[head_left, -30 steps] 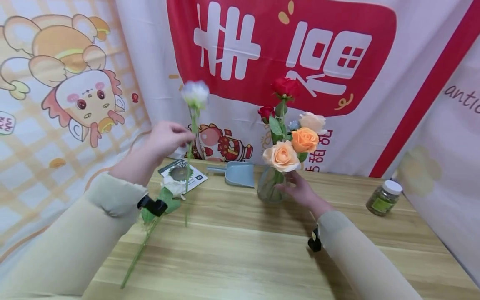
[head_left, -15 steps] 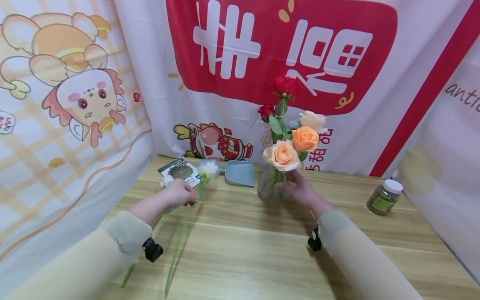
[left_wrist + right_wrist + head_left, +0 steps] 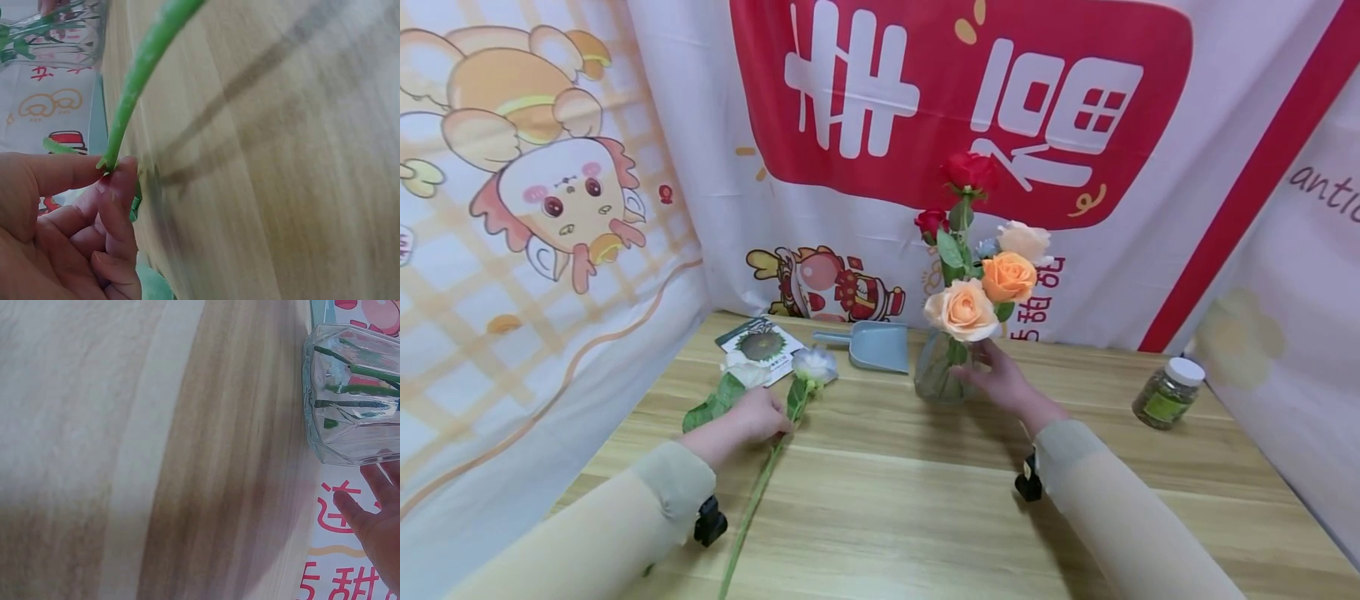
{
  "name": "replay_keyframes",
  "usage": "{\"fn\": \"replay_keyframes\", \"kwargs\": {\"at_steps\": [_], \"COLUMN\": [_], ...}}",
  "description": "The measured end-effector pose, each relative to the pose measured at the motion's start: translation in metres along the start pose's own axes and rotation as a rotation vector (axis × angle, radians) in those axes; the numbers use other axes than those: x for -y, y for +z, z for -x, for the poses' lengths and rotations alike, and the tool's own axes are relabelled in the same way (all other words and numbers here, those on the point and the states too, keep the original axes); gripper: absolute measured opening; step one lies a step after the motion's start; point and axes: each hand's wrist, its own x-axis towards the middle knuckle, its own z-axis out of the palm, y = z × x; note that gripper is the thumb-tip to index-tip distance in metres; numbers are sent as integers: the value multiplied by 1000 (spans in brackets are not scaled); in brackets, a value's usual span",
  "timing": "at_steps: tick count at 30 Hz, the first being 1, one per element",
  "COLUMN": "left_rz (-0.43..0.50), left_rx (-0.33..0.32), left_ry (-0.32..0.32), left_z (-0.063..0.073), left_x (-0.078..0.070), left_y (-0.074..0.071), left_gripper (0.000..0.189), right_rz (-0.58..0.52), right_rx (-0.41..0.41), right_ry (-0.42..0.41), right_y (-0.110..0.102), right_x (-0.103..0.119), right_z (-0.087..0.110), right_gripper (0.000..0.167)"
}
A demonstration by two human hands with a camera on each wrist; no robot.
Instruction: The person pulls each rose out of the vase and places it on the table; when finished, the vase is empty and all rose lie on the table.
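My left hand pinches the green stem of a white-and-blue flower between thumb and forefinger, low over the table. The pinched stem runs up across the left wrist view. A white rose with green leaves lies beside that hand, its stem mostly hidden by the arm. My right hand touches the right side of a clear glass vase, its fingers fairly straight. Red, orange and peach roses stand in the vase. Close up, fingertips meet the faceted glass vase, with several stems inside.
Behind the flowers lie a card with a round plant picture and a light blue dustpan. A white-lidded jar stands at the right of the wooden table. Printed cloth hangs along the back edge.
My left hand has lowered the white-and-blue flower from upright in the air to near the table beside the white rose, stem slanting towards me. The right hand stays at the vase.
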Motion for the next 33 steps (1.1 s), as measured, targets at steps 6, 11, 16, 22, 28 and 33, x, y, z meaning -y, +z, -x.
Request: {"fn": "replay_keyframes", "kwargs": {"at_steps": [6, 11, 16, 22, 28, 33], "left_rz": [41, 81, 80, 65, 55, 23], "left_rx": [24, 39, 53, 58, -3, -96], "left_ry": [-45, -53, -66, -92, -53, 41], "left_z": [0, 0, 0, -3, -8, -16], "left_x": [-2, -10, -17, -17, -24, -56], "left_y": [-3, -10, -16, -20, -26, -35], "left_gripper": [21, 25, 28, 28, 28, 27], "right_rz": [-3, -2, -3, -1, -22, -23], "right_rx": [6, 7, 5, 4, 11, 8], "right_ry": [4, 0, -11, -8, 13, 2], "right_y": [-1, -1, -1, 0, 0, -1], "right_x": [-1, -2, 0, 0, 0, -1], "right_z": [-2, -3, -3, -4, -3, -1], "right_gripper": [89, 87, 87, 87, 87, 87]}}
